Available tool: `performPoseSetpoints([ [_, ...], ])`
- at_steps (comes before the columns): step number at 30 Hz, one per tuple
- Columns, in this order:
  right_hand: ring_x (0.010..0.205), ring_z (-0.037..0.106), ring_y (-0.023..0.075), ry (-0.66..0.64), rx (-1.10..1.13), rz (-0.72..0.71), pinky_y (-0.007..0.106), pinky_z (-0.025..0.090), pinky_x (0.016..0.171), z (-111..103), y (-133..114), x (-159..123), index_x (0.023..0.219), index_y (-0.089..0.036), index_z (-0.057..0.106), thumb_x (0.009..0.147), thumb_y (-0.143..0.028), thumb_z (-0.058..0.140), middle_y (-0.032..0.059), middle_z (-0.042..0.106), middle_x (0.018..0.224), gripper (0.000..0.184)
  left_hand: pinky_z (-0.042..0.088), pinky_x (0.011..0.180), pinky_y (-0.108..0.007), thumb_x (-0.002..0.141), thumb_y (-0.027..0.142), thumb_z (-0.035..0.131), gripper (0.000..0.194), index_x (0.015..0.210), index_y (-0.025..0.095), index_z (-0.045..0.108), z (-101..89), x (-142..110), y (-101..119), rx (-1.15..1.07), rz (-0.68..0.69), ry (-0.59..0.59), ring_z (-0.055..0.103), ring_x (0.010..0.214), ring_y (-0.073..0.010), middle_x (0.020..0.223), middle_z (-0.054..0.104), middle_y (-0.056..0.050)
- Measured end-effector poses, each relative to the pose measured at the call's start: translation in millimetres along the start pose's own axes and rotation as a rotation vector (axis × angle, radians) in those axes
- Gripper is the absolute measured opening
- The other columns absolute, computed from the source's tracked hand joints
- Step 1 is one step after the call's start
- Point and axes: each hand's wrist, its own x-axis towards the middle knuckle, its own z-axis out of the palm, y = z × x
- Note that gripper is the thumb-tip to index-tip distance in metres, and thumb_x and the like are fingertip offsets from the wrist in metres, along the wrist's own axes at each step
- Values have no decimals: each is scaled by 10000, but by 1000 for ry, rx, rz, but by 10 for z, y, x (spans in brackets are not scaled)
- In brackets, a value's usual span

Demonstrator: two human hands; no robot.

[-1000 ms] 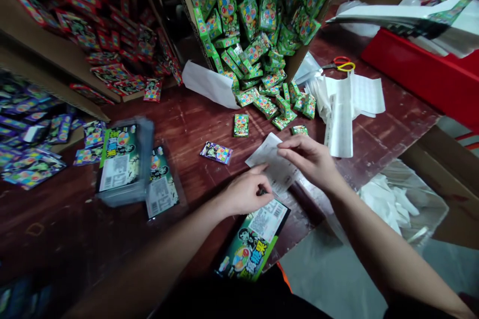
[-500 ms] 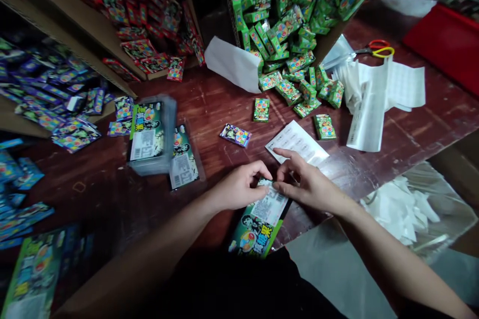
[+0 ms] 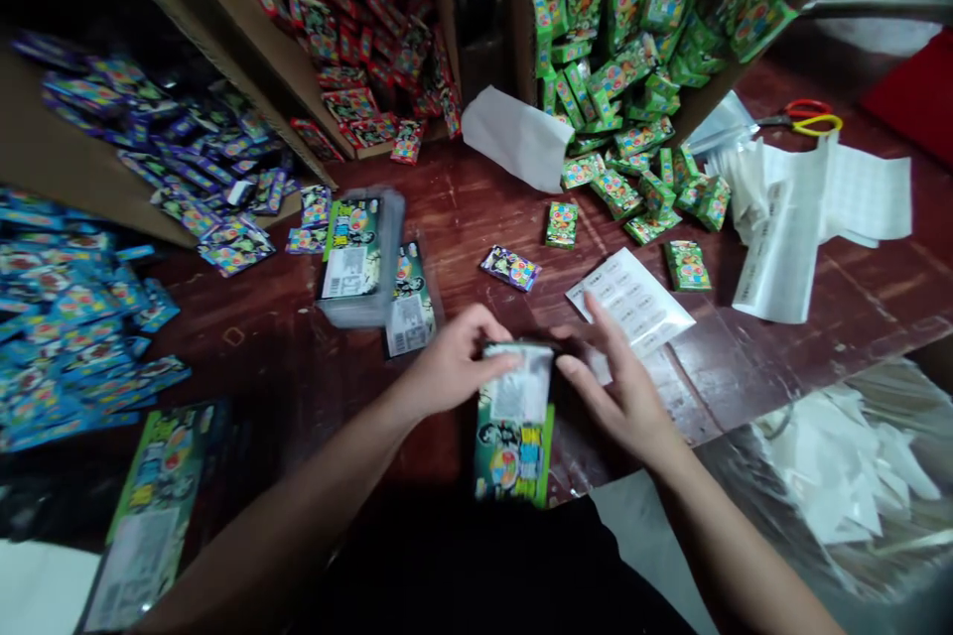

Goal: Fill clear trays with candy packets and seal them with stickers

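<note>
Dark red wooden tabletop [image 3: 476,208], cluttered, cardboard bins behind. Item: green printed pack [image 3: 515,427] with white barcode label, at the near table edge, upright on its long axis. Left hand [image 3: 451,367] grips its upper left corner; right hand [image 3: 629,392] rests fingers, loosely spread, against its right side. Just beyond the right hand: white label sheet [image 3: 632,303]. Left: stack of labelled packs [image 3: 357,253]. Loose: small purple packet [image 3: 510,268], green packets [image 3: 632,184]. Far right: scissors [image 3: 808,117].
</note>
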Motion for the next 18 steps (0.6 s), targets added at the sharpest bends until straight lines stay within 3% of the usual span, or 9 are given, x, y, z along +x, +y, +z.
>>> performPoseSetpoints([
  [3,1236,581,237,193,235,96,446,516,1026,174,-21,-54,1574,-383,190,968,-360,605,105,490,1400,734,535,756,-260,770,324,793,391,1055,237,540,-308,-237,-26,-170,47,422,647,893,-151,1006,653,3],
  [5,1207,602,227,224,344,172,431,546,993,336,-34,-59,1564,-390,177,937,-370,650,105,471,1396,786,565,778,-286,792,331,769,578,1289,315,474,-365,-442,-90,-320,41,540,653,1008,-182,1177,638,-12],
  [8,1122,625,211,348,387,198,406,570,952,514,-71,34,1548,-377,195,901,-354,700,88,529,1282,821,574,863,-327,851,338,715,725,1463,373,330,-267,-734,-240,-343,20,461,636,1129,-209,1328,608,-37],
  [10,1058,633,201,394,358,159,374,586,900,531,-93,131,1546,-375,205,895,-332,707,71,563,1197,824,565,881,-327,859,350,722,571,1369,302,470,-182,-859,-322,-197,-2,323,654,1084,-212,1223,658,-51],
  [11,1026,638,198,348,343,135,363,591,874,516,-99,174,1557,-377,188,897,-321,704,61,581,1157,839,563,874,-322,850,355,739,448,1248,254,562,-150,-890,-345,-106,-8,256,665,1035,-208,1148,673,-54],
  [13,977,650,195,123,327,94,365,588,868,477,-97,228,1591,-370,117,917,-308,679,45,625,1086,879,564,849,-310,830,356,765,307,1054,199,625,-108,-889,-357,19,-2,183,674,949,-188,1075,669,-57],
  [16,978,660,191,-203,293,79,398,557,943,481,-74,208,1617,-334,88,954,-308,630,38,670,1052,857,570,863,-318,848,326,746,386,1183,218,588,-68,-807,-345,-5,16,195,682,954,-173,1164,652,-64],
  [18,1000,663,188,-259,273,90,411,538,978,537,-54,138,1620,-327,90,963,-303,623,39,682,1071,845,564,906,-335,872,304,718,444,1279,234,554,-55,-761,-350,-41,6,172,680,1019,-183,1223,651,-71],
])
